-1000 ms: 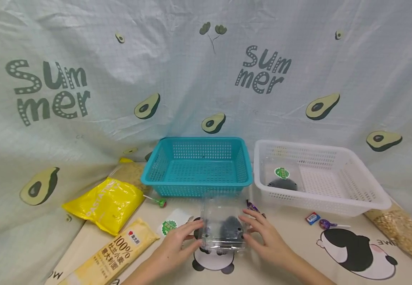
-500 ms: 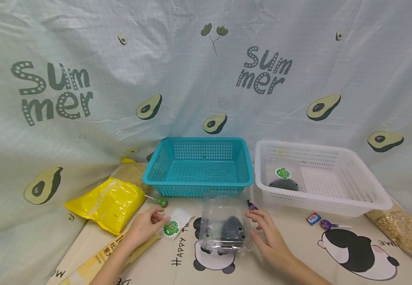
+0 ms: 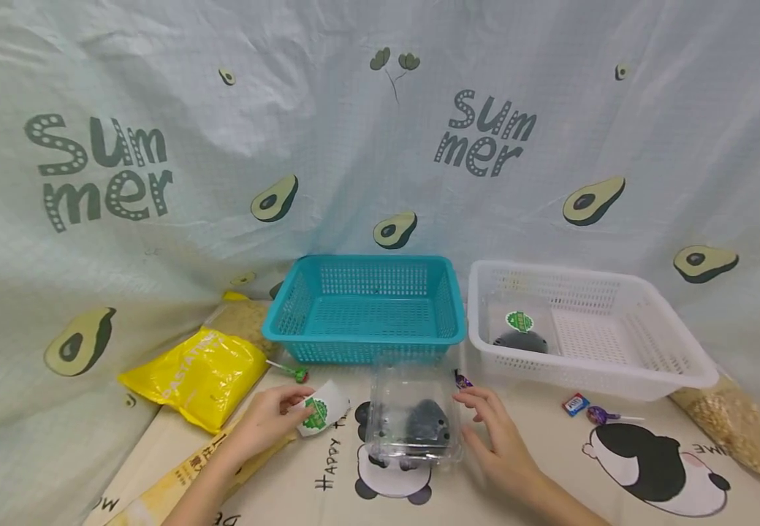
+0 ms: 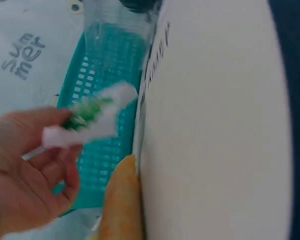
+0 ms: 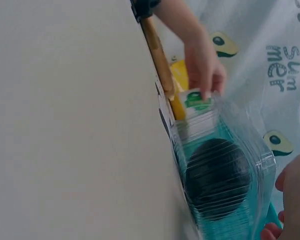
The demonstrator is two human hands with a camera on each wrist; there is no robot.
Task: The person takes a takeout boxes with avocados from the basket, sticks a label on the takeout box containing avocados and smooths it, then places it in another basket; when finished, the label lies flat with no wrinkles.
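Note:
My left hand (image 3: pixel 263 425) pinches a small white paper (image 3: pixel 332 404) with a round green sticker (image 3: pixel 315 414) on it between thumb and fingers. In the left wrist view the same paper (image 4: pixel 122 95) is blurred. A clear plastic clamshell box (image 3: pixel 396 387) stands on the table between my hands. Inside it lies a dark, rounded object (image 5: pixel 217 177) that fills part of the box. Beside the box's right side is my right hand (image 3: pixel 500 442), fingers loosely bent and holding nothing.
Behind the box stands a teal basket (image 3: pixel 360 351). A white basket (image 3: pixel 617 369) to its right holds another clear box (image 3: pixel 554 321) bearing a green sticker. Left are a yellow bag (image 3: pixel 205 376) and a noodle packet (image 3: pixel 169 486). Lollipops (image 3: pixel 300 375), a small candy (image 3: pixel 575 404) and a grain bag (image 3: pixel 735 431) lie around.
My left hand has left the clear box, moved left and picked up the white paper with the green sticker. The right hand has drawn slightly away from the box.

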